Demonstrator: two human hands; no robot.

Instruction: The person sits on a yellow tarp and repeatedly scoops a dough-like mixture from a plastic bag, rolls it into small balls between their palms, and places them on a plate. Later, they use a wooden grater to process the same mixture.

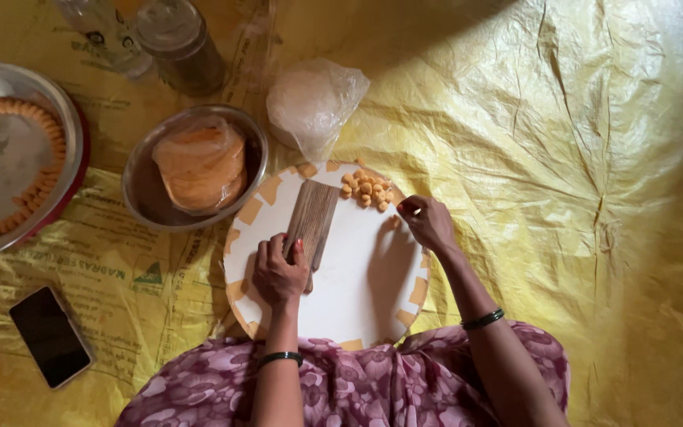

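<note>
Wooden and ridged, a small grooved board lies tilted on a round white plate with tan patches along its rim. The left hand grasps the board's lower end, fingers curled over it and thumb on the side, wrist straight and forearm rising from the lap, a dark bangle on it. The right hand reaches in from the plate's right rim with the wrist bent inward; its fingertips are pinched together just beside a heap of small dough pieces at the plate's far edge, and whether a piece sits between them cannot be told. The right forearm also wears a dark bangle.

The plate rests on a crinkled yellow plastic sheet spread over the floor, against the person's floral-clad lap. Just beyond the plate's left rim stands a steel bowl holding orange dough wrapped in plastic. A bunched clear bag lies beyond the plate's far edge. Toward the sheet's left edge sits a steel tray ringed with shaped pieces, and a dark phone lies near the left corner closest to the person.
</note>
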